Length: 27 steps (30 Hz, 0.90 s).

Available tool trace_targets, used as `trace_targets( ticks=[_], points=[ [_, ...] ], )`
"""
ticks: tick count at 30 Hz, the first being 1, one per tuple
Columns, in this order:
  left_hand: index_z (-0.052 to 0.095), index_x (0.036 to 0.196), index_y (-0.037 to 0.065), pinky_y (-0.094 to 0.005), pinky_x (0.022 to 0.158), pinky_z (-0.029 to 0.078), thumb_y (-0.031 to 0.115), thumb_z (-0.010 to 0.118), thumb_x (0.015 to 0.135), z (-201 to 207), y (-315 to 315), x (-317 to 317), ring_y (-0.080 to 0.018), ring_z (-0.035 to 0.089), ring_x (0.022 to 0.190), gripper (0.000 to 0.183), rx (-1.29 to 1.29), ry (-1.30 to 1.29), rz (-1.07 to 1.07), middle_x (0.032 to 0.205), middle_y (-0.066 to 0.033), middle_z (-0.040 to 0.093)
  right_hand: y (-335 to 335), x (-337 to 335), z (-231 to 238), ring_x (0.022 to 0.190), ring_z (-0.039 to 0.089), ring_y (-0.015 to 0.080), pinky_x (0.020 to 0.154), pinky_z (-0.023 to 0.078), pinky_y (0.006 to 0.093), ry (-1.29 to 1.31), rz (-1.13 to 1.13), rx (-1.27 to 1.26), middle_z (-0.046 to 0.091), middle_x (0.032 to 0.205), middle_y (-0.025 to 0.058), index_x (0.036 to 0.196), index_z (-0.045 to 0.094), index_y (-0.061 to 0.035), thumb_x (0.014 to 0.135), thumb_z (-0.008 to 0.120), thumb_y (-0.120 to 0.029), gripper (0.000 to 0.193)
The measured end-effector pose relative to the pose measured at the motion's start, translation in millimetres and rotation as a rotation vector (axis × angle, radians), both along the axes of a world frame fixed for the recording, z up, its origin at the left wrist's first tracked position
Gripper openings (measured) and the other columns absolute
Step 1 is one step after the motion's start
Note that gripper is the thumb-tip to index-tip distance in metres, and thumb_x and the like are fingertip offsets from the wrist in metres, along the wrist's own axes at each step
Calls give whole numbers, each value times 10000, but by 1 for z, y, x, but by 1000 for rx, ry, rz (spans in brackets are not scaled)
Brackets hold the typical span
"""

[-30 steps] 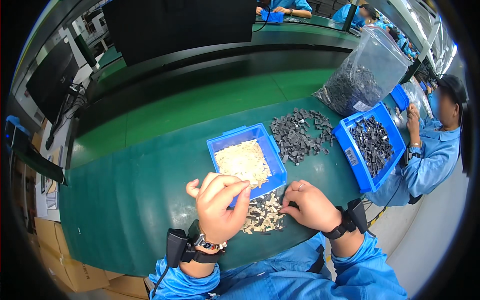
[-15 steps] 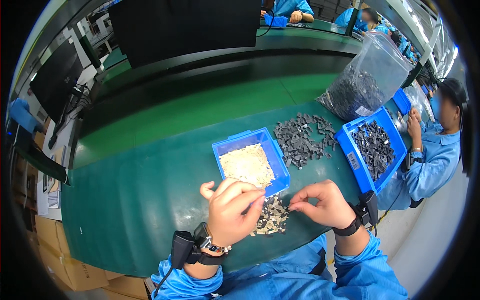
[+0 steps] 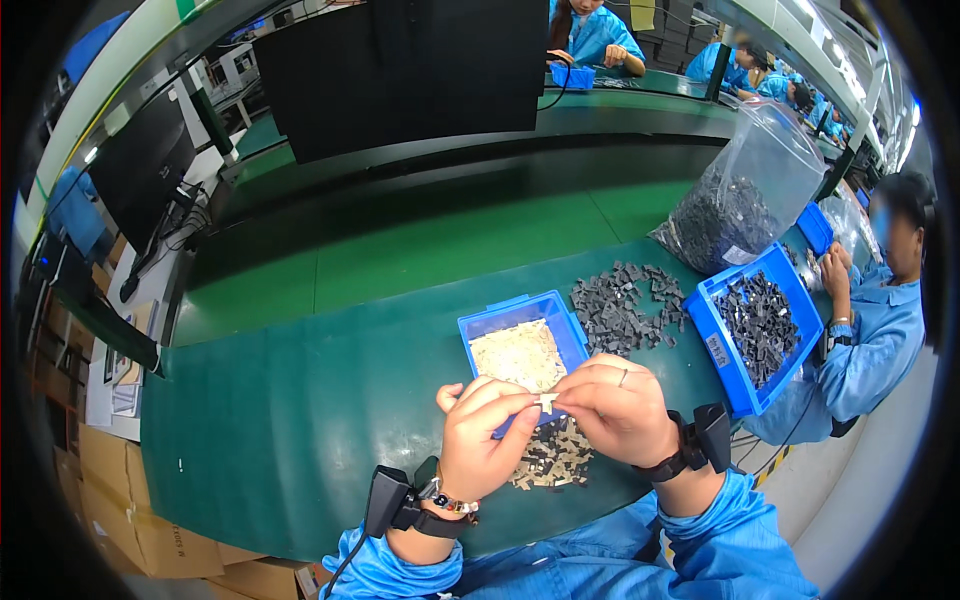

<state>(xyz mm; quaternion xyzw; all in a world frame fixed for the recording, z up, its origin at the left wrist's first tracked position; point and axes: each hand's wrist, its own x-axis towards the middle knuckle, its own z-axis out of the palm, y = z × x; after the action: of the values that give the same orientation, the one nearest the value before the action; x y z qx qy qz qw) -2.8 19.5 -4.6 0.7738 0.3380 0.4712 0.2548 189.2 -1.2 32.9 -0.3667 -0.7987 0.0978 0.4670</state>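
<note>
Over the front edge of a blue bin (image 3: 491, 316) of small cream-coloured pieces (image 3: 518, 355), my two hands meet. Between their fingertips is a tiny cream-coloured, roughly T-shaped piece (image 3: 546, 402). My left hand (image 3: 482, 440) pinches its left end with thumb and forefinger. The right end is pinched by my right hand (image 3: 622, 415). Fingers partly cover the piece, so its exact kind does not show. Just below the fingertips, a loose pile of mixed black and cream pieces (image 3: 556, 458) lies on the green table (image 3: 300, 430).
Dark grey pieces (image 3: 622, 308) are spread behind the cream bin. To the right stand a blue tray (image 3: 742, 398) of dark pieces and a large clear bag (image 3: 728, 215) of them. A co-worker (image 3: 885, 335) sits at far right. A black monitor (image 3: 410, 80) rises at the back.
My right hand has come up from the mixed pile to meet my left hand. The cream piece now shows between both hands' fingertips. The whole view has shifted slightly.
</note>
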Motion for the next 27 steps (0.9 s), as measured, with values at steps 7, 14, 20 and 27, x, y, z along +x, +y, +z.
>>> trace_targets(
  ticks=[7,14,20,27],
  points=[
    [703,856,47,-307,800,337,70,695,844,-2,3,-1,-150,632,787,27,5,-109,-16,851,-25,701,4,-6,-3,786,679,277,693,555,352,-14,2,19,706,886,109,903,694,-17,712,724,65,210],
    [702,846,53,-302,806,337,42,692,833,-3,3,0,-147,630,778,20,-5,-124,-5,837,-20,701,3,-11,-3,812,678,277,706,559,356,-78,-28,-15,704,920,111,917,698,-14,722,702,74,215],
    [686,829,96,-373,873,285,64,677,850,-4,1,2,-157,614,786,39,50,28,117,819,6,680,6,-17,-3,819,676,284,719,549,367,-96,-44,-74,704,925,118,905,695,-6,730,704,60,188],
    [669,817,104,-432,886,246,60,651,852,-6,3,4,-178,600,775,59,125,112,162,798,8,661,6,-23,-12,817,635,264,743,519,381,-256,-159,48,657,849,85,866,680,-8,697,670,16,170]
  ],
)
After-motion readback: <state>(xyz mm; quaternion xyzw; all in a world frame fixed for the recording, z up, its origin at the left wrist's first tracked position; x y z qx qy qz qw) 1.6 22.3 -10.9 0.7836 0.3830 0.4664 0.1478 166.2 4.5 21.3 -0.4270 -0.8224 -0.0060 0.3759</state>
